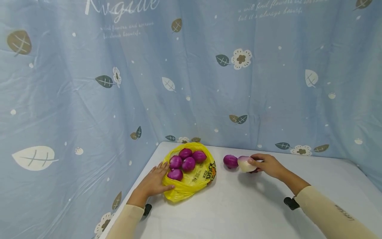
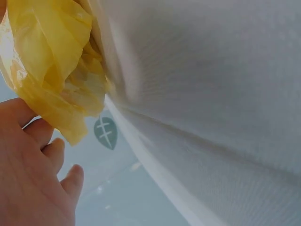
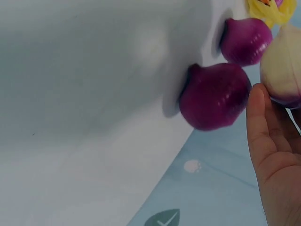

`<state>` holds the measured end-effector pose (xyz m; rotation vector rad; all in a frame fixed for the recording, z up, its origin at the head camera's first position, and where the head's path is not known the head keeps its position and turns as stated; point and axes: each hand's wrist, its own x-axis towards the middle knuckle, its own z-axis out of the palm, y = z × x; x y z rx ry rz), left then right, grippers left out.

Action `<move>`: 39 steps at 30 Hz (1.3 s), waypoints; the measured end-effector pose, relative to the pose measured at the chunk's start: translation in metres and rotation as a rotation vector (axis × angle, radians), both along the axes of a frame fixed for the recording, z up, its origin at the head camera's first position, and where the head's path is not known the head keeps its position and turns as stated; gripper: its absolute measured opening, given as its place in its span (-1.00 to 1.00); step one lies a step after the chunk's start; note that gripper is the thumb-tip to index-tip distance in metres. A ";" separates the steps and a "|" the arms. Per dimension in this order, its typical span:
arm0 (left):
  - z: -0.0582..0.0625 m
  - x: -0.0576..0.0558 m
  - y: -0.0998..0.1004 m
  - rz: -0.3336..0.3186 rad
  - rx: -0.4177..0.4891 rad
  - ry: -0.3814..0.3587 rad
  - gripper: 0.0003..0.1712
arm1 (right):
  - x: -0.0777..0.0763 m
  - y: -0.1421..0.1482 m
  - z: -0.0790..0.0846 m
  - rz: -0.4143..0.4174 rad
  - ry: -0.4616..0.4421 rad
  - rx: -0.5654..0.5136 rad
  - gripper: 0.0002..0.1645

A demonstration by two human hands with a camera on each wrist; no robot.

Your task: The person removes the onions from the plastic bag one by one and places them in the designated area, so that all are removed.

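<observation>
My right hand [image 1: 268, 164] grips a pale onion [image 1: 245, 163], white below with a purple tinge on top, above the table. Close to it on the tabletop sits a purple onion [image 1: 230, 161]. The right wrist view shows another, darker purple onion [image 3: 216, 96] beside my fingers; in the head view the hand mostly hides it. On the left, a yellow plastic bag [image 1: 186, 192] lies spread with its mouth wide, several purple onions [image 1: 188, 164] inside. My left hand [image 1: 153, 182] rests against the bag's left edge, fingers extended and thumb apart.
A white-covered table [image 1: 226, 212] carries everything. Blue curtains [image 1: 203, 89] printed with leaves and flowers hang behind it and along its left side. A black device [image 1: 290, 203] sits under my right wrist, another [image 1: 147, 209] by the left.
</observation>
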<state>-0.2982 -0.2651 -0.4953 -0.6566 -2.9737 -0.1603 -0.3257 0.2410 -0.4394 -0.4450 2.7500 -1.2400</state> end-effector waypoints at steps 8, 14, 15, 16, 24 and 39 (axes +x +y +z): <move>-0.003 0.000 0.000 0.024 -0.011 -0.021 0.24 | 0.000 0.019 0.000 -0.033 -0.029 0.008 -0.12; -0.004 0.000 0.000 0.024 -0.003 -0.007 0.23 | 0.002 0.036 0.001 -0.054 -0.014 0.018 -0.12; -0.004 0.000 0.000 0.024 -0.002 -0.005 0.23 | 0.003 0.038 0.001 -0.054 -0.011 0.015 -0.13; -0.004 0.000 0.000 0.023 0.001 -0.003 0.23 | 0.004 0.040 0.000 -0.054 -0.010 0.011 -0.14; -0.005 -0.002 -0.001 0.007 0.010 0.000 0.23 | 0.009 0.057 -0.008 -0.060 0.001 -0.040 -0.18; -0.004 -0.007 -0.002 0.005 -0.008 0.008 0.24 | 0.013 0.089 -0.027 -0.151 -0.054 -0.051 -0.08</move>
